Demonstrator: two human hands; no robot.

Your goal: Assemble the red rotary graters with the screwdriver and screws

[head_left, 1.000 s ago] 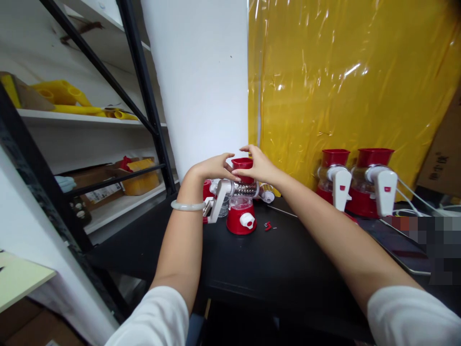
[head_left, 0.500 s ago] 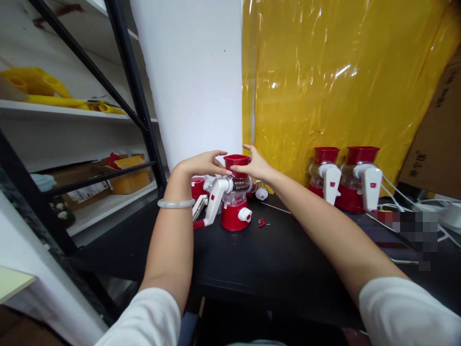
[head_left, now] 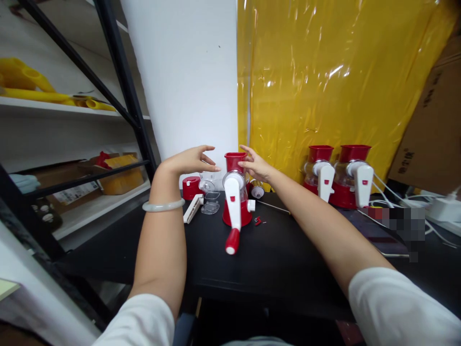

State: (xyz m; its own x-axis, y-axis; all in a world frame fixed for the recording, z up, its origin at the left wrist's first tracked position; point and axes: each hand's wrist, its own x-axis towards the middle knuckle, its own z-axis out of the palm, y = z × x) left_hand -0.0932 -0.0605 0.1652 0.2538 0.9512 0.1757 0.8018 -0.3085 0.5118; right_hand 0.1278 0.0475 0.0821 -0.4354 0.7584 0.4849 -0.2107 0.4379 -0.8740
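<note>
A red and white rotary grater (head_left: 235,194) stands upright on the black table, its hopper on top and its crank with a red grip pointing down toward me. My left hand (head_left: 190,160) hovers to the left of the hopper, fingers stretched and apart, holding nothing. On the other side, my right hand (head_left: 258,166) has its fingers spread beside the hopper's right edge. Its thumb tip overlaps the hopper; whether it touches I cannot tell. Just right of the base lies a small red part (head_left: 258,220).
Behind on the left are a red base (head_left: 191,187), a white crank arm (head_left: 193,208) and clear plastic parts (head_left: 210,207). A grating drum (head_left: 257,189) lies behind the grater. Two more graters (head_left: 319,168) stand at right, near white cables (head_left: 387,192). Shelving (head_left: 139,129) borders the left.
The grater has turned so its crank, earlier pointing left, now faces me. My hands have moved apart, the left one away from the hopper. The view has shifted slightly.
</note>
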